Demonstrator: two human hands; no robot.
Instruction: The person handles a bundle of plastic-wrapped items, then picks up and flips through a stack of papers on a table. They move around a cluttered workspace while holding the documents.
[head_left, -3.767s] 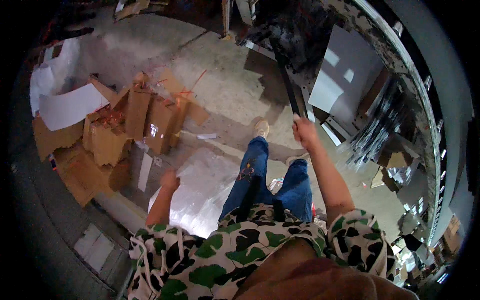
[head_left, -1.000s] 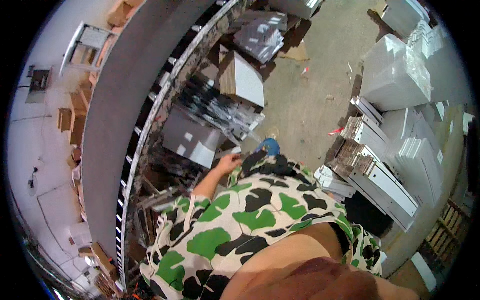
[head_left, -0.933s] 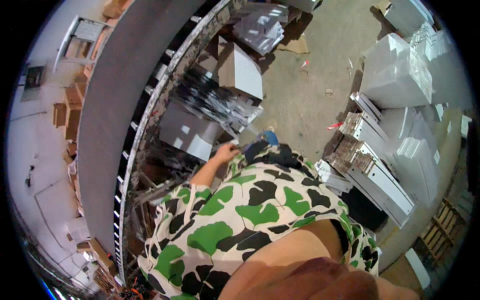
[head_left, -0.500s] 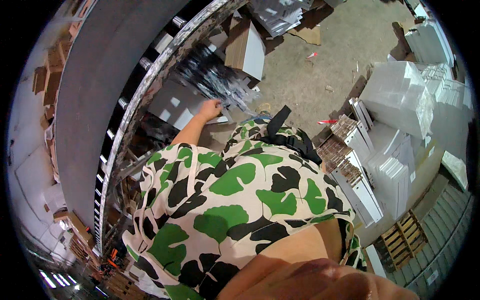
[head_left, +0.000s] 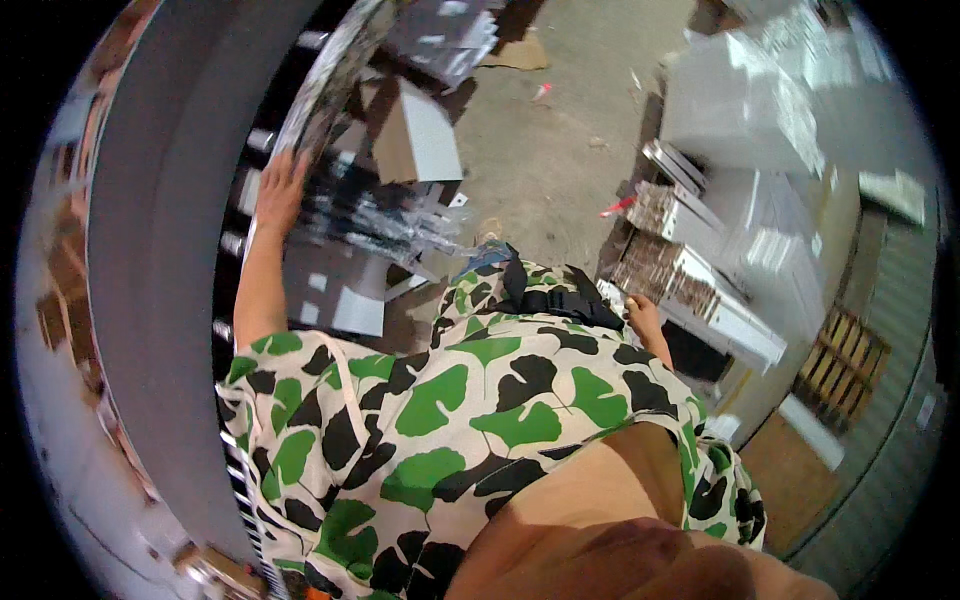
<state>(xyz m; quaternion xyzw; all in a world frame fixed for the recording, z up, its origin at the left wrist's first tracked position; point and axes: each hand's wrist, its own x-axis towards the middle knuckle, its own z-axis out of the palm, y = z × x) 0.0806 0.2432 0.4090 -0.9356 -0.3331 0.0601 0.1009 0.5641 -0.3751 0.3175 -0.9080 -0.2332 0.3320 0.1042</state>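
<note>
My left hand (head_left: 280,190) lies on the worn metal side rail (head_left: 318,105) of a conveyor, its fingers stretched out and slightly apart. Just below that hand is a bundle of clear and black plastic film (head_left: 375,215), beside a white flat box (head_left: 345,290). Low by my right hip, my right hand (head_left: 642,315) is closed with the fingers curled. Something small and pale shows near its fingertips, too blurred to make out. Next to it stand stacked white-faced cardboard pieces (head_left: 690,285).
The dark conveyor belt (head_left: 170,230) runs along my left. An upright carton (head_left: 425,135) and more white cartons (head_left: 440,40) stand ahead. Large wrapped white stacks (head_left: 730,100) and a wooden pallet (head_left: 845,365) are on the right. Red scraps (head_left: 618,206) lie on the concrete floor (head_left: 550,150).
My left hand has moved from the white box by the film up and left onto the conveyor rail. My right hand has come into view. The whole view has shifted.
</note>
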